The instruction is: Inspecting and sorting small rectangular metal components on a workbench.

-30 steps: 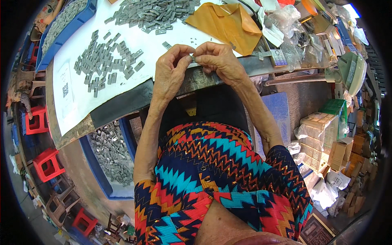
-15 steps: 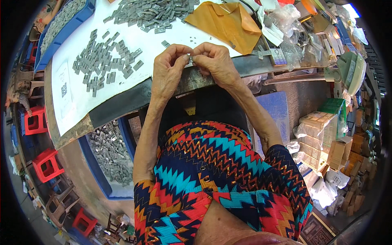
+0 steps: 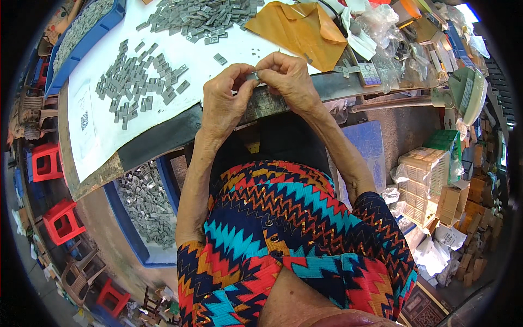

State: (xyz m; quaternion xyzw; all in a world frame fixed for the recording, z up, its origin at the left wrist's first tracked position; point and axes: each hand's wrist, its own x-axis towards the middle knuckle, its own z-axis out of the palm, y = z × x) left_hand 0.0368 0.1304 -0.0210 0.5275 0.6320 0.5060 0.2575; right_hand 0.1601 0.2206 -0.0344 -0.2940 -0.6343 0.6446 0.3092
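Note:
My left hand (image 3: 224, 101) and my right hand (image 3: 289, 79) meet over the near edge of the worktable (image 3: 158, 137). Both pinch one small grey metal part (image 3: 253, 76) between their fingertips. Several more grey metal parts (image 3: 133, 84) lie scattered on the white paper sheet (image 3: 98, 136) to the left of my hands. A bigger heap of the same parts (image 3: 204, 16) lies at the far side of the sheet. One loose part (image 3: 220, 59) rests just beyond my left fingers.
A mustard-yellow envelope (image 3: 305, 32) lies beyond my right hand. Clear plastic bags (image 3: 381, 32) and clutter crowd the table's right. A blue tray of grey parts (image 3: 143, 204) sits under the table. Red stools (image 3: 46, 162) stand at left, cardboard boxes (image 3: 422, 180) at right.
Both hands stay joined at the table edge. The fingers have shifted slightly around the small part held between them.

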